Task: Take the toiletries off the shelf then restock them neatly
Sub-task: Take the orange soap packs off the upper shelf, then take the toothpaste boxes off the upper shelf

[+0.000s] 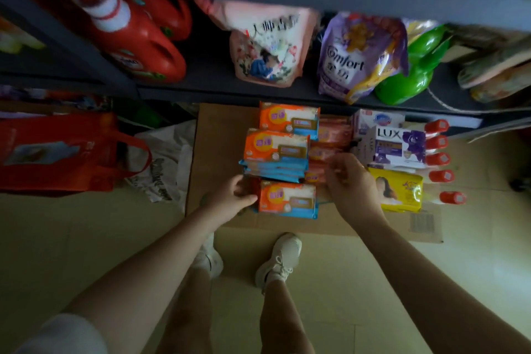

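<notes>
Fingers (244,195) of the left hand (230,201) pinched the near orange pack (287,198) at its left edge; the right hand (350,181) curled over the pink packs (324,152), though its grip could not be made out. Both lay on cardboard (221,146) on the floor. Soft, light and slippery by their look, such packs were best held at opposite edges. Beyond stood stacked orange packs (275,149), then the shelf (218,92).

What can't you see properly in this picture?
All head view:
- Pink packs: partly hidden behind the right hand, and too blurred to read.
- What the right hand's fingers hold, if anything: motion blur hides it.
- Red bottle label: blurred.
- Red-capped bottles: bodies too pale to make out.
- Left hand covers the orange pack's edge.
</notes>
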